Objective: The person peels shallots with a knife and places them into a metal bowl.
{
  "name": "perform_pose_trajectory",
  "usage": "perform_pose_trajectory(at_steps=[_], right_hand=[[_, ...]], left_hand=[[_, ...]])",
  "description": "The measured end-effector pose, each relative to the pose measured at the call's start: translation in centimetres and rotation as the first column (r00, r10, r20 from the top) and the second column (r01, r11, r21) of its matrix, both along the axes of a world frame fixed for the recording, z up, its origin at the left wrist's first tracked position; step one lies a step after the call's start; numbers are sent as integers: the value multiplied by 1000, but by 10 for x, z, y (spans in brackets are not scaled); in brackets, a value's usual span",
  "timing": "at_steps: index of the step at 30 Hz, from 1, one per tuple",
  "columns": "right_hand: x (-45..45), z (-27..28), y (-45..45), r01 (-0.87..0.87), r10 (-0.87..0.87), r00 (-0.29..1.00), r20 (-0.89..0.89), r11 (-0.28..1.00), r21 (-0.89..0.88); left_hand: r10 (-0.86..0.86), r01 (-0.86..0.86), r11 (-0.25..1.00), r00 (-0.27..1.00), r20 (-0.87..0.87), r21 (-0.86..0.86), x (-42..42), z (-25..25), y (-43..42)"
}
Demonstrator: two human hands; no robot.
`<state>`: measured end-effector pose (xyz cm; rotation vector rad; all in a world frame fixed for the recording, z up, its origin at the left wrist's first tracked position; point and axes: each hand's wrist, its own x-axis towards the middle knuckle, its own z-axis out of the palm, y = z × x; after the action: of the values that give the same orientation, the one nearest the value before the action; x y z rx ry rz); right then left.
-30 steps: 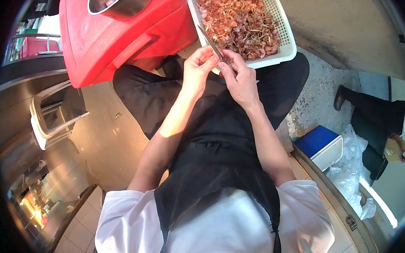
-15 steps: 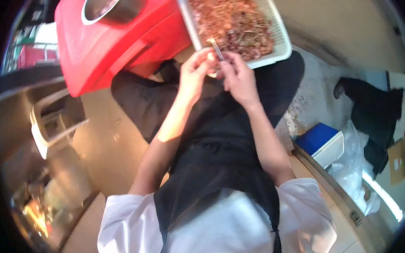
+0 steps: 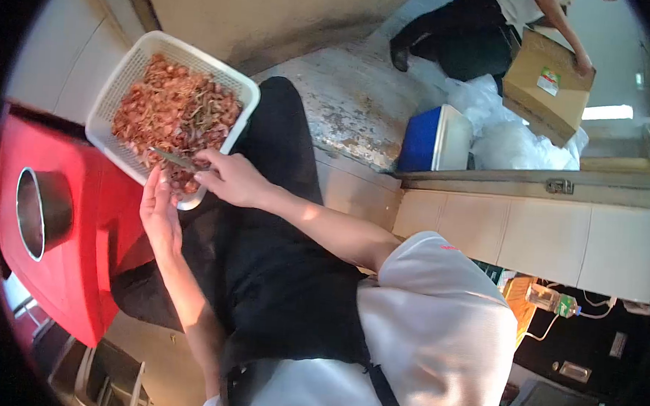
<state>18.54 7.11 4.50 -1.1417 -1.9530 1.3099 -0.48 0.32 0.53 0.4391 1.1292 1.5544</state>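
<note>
My right hand point(image 3: 232, 180) is closed round the handle of a small knife point(image 3: 171, 158), its blade pointing left over the basket. Close beside it, at the basket's near edge, my left hand point(image 3: 161, 213) has its fingers drawn together near the blade. Whatever those fingers hold is too small or hidden to make out. Under both hands, a white plastic basket point(image 3: 108, 134) holds a heap of small reddish-brown bulbs that look like shallots point(image 3: 170, 99), with dry stringy bits among them.
A metal pot point(image 3: 49, 214) sits on a red lidded bin point(image 3: 79, 264) at left. Upper right, another person's hand point(image 3: 583, 66) touches a cardboard box point(image 3: 548, 82). Near it are clear plastic bags point(image 3: 519, 143) and a blue-and-white box point(image 3: 437, 139). A plastic bottle point(image 3: 551, 299) lies lower right.
My view has swung to the right, so basket, bin and hands appear further left and turned. The other person's arm and box have come into fuller view. The knife remains in my right hand.
</note>
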Motion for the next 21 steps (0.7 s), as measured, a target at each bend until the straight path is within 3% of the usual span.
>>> perform_pose_trajectory(at_steps=[1, 3, 4, 5, 7, 9, 10, 17, 21], right_hand=[[1, 1, -3, 8, -8, 1000, 18, 1000, 15], [4, -1, -7, -31, 30, 999, 15, 997, 69], [4, 17, -8, -56, 61, 994, 86, 997, -48], [1, 10, -11, -41, 43, 997, 57, 999, -26], [-5, 19, -14, -57, 45, 995, -90, 990, -126], [-6, 21, -15, -118, 117, 993, -12, 981, -154], [-15, 20, -17, -126, 120, 989, -91, 991, -54], [-22, 33, -20, -204, 203, 978, -39, 979, -25], [-22, 30, -21, -206, 202, 975, -97, 978, -34]], left_hand=[[71, -74, 995, 997, -42, -73, 13, 24, 1], [22, -28, 995, 998, -59, -91, 7, 17, -5], [86, -94, 992, 992, -91, -87, 13, 24, -5], [55, -65, 994, 993, -108, -87, 15, 38, -7], [11, -11, 1000, 1000, 25, 12, 10, 24, -16], [-55, 42, 995, 986, 156, 88, 13, 23, -21], [-74, 55, 993, 981, 181, 104, 10, 27, -22], [-62, 37, 989, 983, 174, 143, 10, 30, -28], [-55, 29, 990, 981, 187, 140, 11, 28, -31]])
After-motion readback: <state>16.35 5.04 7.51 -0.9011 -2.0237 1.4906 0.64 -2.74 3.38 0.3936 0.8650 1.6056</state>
